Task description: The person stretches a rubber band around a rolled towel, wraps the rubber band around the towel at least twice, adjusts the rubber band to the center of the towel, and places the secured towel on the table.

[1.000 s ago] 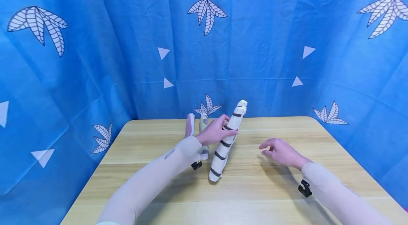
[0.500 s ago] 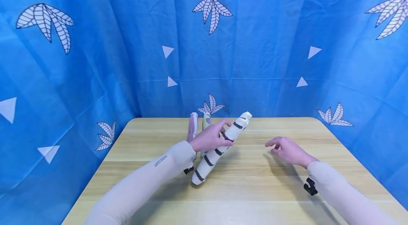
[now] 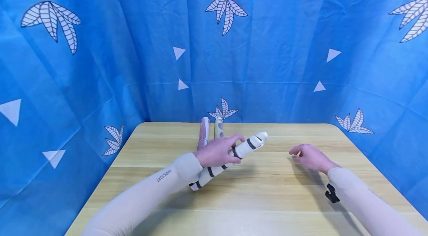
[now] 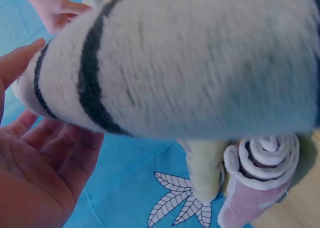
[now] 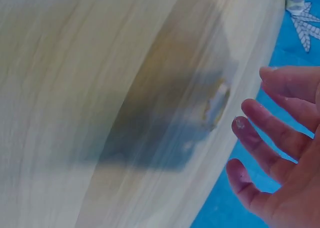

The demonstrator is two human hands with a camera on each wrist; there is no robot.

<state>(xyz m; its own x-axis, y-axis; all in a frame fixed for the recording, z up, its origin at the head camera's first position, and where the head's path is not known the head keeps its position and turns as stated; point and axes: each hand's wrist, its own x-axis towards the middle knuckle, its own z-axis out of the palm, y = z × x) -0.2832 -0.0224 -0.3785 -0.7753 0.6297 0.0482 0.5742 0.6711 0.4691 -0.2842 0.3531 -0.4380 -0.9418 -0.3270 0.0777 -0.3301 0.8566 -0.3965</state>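
Note:
My left hand [image 3: 217, 152] grips a rolled towel [image 3: 247, 148], white with black stripes, between thumb and fingers. The roll slants from lower left to upper right above the table, its middle partly covered by the hand. In the left wrist view, the striped towel [image 4: 200, 62] fills the top, with the left hand's fingers beneath its far end. Just beyond the left hand lie a pink-and-white rolled towel [image 3: 203, 133] and a pale green patterned rolled towel [image 3: 219, 128], side by side. My right hand [image 3: 309, 158] hovers over the table's right part, fingers loosely bent, holding nothing.
The light wooden table [image 3: 267, 199] has rounded far corners. A blue curtain [image 3: 281, 50] printed with leaves and triangles encloses its back and sides. The pink roll's spiral end [image 4: 267, 155] faces the left wrist camera.
The striped towel has swung from steep to a flatter diagonal, its far end dropping rightward and near end going left. The left hand turned with it and came slightly nearer. The right hand stays about where it was.

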